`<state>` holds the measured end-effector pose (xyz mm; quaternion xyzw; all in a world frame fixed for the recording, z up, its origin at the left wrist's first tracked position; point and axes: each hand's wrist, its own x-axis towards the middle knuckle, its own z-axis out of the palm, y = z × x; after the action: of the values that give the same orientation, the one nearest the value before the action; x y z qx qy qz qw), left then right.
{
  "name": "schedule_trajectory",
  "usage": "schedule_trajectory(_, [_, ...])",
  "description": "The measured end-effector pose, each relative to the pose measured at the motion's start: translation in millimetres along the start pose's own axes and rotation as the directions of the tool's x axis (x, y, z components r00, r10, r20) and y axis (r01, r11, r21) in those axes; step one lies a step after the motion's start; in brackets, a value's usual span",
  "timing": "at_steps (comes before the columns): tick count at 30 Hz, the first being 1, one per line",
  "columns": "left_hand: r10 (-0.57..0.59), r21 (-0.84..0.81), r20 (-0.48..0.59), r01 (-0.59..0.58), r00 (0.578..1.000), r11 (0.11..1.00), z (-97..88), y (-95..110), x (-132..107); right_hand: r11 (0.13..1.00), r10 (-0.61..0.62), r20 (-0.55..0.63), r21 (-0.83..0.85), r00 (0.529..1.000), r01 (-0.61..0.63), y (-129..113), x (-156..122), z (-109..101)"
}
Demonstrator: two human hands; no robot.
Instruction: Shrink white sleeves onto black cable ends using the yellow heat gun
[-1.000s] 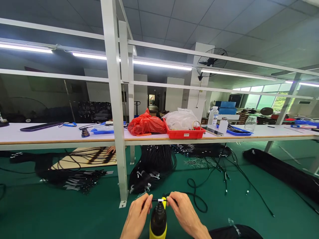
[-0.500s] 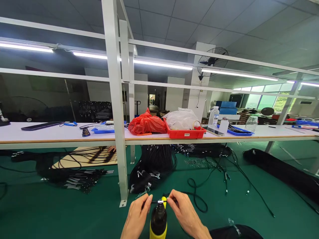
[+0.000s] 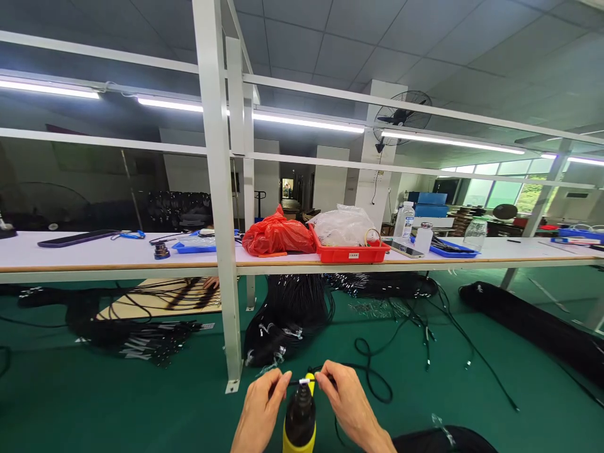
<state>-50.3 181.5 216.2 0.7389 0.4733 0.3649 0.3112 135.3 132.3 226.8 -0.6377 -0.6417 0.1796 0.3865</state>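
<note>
Your left hand (image 3: 261,406) pinches one side of a thin black cord (image 3: 294,382), with thumb and finger closed on it. Your right hand (image 3: 352,402) pinches the other side the same way. The cord runs straight across between your hands. Its little white sleeve (image 3: 304,381) is right by the tip of a black and yellow tool (image 3: 301,420); I cannot tell if they touch. Ahead of you, a red tray (image 3: 352,255) sits on a white table (image 3: 108,257).

Black cable (image 3: 294,383) level, white sleeve (image 3: 304,380) by yellow-black tool (image 3: 300,420).
</note>
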Motion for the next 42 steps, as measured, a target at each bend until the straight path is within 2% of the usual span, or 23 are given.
schedule_trajectory(5, [0.018, -0.064, 0.055, -0.014, 0.998, 0.998, -2.7, 3.0, 1.0, 0.997, -0.026, -0.01, 0.077, 1.0, 0.027, 4.5, 0.3, 2.7])
schedule_trajectory(11, [-0.05, -0.065, 0.054, 0.054, 0.997, 0.996, -5.2, 2.5, 0.4, 0.995, -0.023, 0.0, 0.092, 1.0, 0.023, 3.9, -0.6, 1.6])
schedule_trajectory(19, [-0.031, 0.014, 0.059, 0.031, 0.998, 0.999, -2.9, 0.6, -1.3, 0.999, -0.036, 0.032, 0.025, 0.999, 0.035, -0.1, -3.3, -1.8])
schedule_trajectory(25, [-0.006, -0.002, 0.025, 0.006, 1.0, 1.0, -1.7, 1.5, 0.9, 0.999, -0.047, 0.066, -0.024, 0.997, 0.048, 3.9, -5.2, -0.6])
schedule_trajectory(42, [-0.037, -0.053, 0.115, 0.043, 0.993, 0.998, -1.8, 3.1, -0.7, 0.999, -0.042, 0.005, 0.019, 0.999, 0.042, 5.1, -5.1, 0.7])
